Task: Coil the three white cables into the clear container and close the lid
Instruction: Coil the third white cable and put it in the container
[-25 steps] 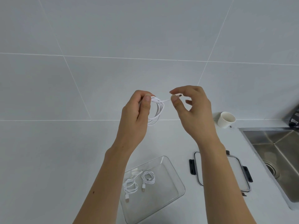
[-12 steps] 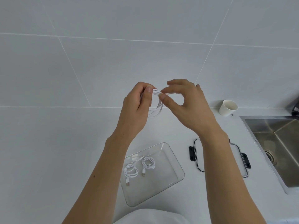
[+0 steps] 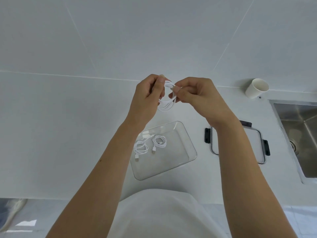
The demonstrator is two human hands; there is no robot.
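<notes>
Third cable point(image 3: 166, 98): a white cable wound into a small hank of several loops, held up in the air above the bench and over the far end of the clear container, not yet inside it.
Left hand point(image 3: 145, 98): closed round the left side of the hank, thumb pressed over the top strands against the curled fingers; this grip seems meant to keep the loops stacked so they cannot spring apart.
Right hand point(image 3: 197, 97): thumb and forefinger pinched on the strands at the hank's upper right, the other fingers curled in; it looks to be tucking or wrapping the loose end, though the tip itself is hidden in the pinch.
Clear container point(image 3: 187, 134): open on the bench directly below the hands, set at a slant, so the finished hank can be lowered straight in.
First coiled cable point(image 3: 141, 147): lies in the container's left part, its plug trailing toward the near wall.
Second coiled cable point(image 3: 159, 142): just beside the first, to its right, plug also pointing near; the right part of the container floor is bare, probably room for the third.
Lid point(image 3: 257, 145): flat on the bench to the right of the container, apart from it, black clips showing; partly hidden by the right forearm.
Progress: two of three cables stowed, judging by how things lie; lid not yet on.
Risk: the hank may loosen if the end is not secured.
Paper cup point(image 3: 256, 88): far right on the bench, uninvolved.
Sink point(image 3: 301, 134): at the right edge, beyond the lid.
</notes>
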